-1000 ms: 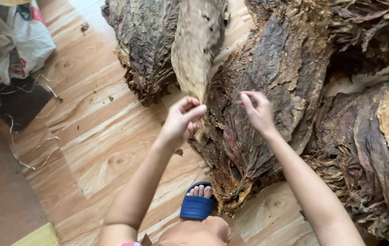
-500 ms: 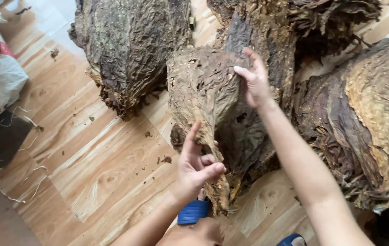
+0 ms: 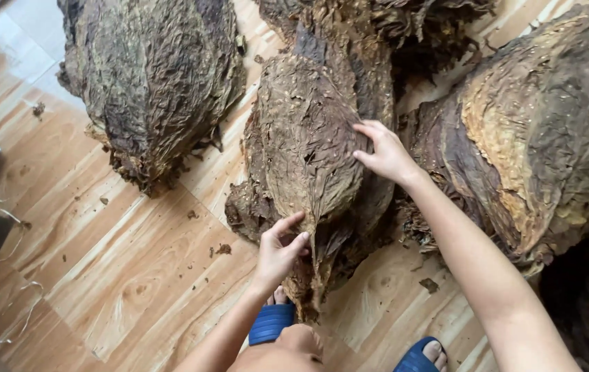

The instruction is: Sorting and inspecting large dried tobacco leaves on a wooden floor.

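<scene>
Both hands have shifted: left hand (image 3: 279, 249) now pinches the stem end of the dried tobacco leaf (image 3: 308, 148), right hand (image 3: 384, 153) lies flat and open on its right edge. Step: laying the leaf on the middle pile (image 3: 370, 207); next move calls for smoothing it flat. No containers visible.

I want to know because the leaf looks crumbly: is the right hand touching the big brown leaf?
Touching. The head view shows the right hand with fingers flat on the dried leaf.
</scene>
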